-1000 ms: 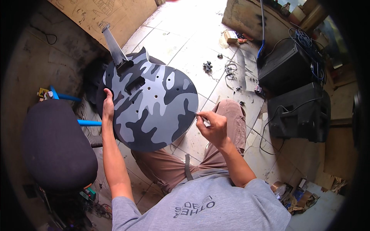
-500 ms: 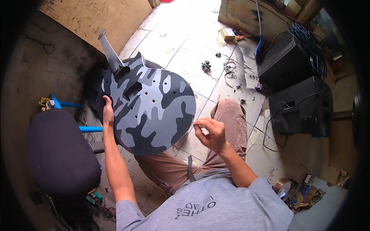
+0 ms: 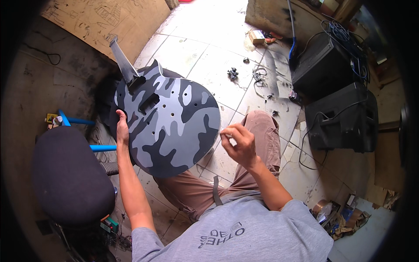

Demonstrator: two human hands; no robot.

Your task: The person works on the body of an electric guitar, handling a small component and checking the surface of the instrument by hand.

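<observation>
A guitar body (image 3: 168,126) in grey and black camouflage rests tilted above my left thigh, its face toward me. Several drilled holes and a dark rectangular cavity show in the face. From its upper left a grey neck-like bar (image 3: 123,59) sticks out. My left hand (image 3: 122,128) grips the body's left edge, thumb on the near side and fingers hidden behind it. Close to the lower right edge is my right hand (image 3: 239,143), thumb and fingertips pinched together. Whatever may be between those fingertips is too small to make out.
To the left stands a dark padded seat (image 3: 72,174) beside blue metal tubes (image 3: 102,148). Small black parts (image 3: 232,74) and thin cables (image 3: 259,76) lie on the tiled floor. Black speaker boxes (image 3: 342,120) stand at the right, with scraps (image 3: 345,218) below them. A drawn-on board (image 3: 107,24) leans at the upper left.
My right hand stays pinched by the guitar body's edge, with at most a slight shift. The left hand keeps its hold. The whole view has moved a little.
</observation>
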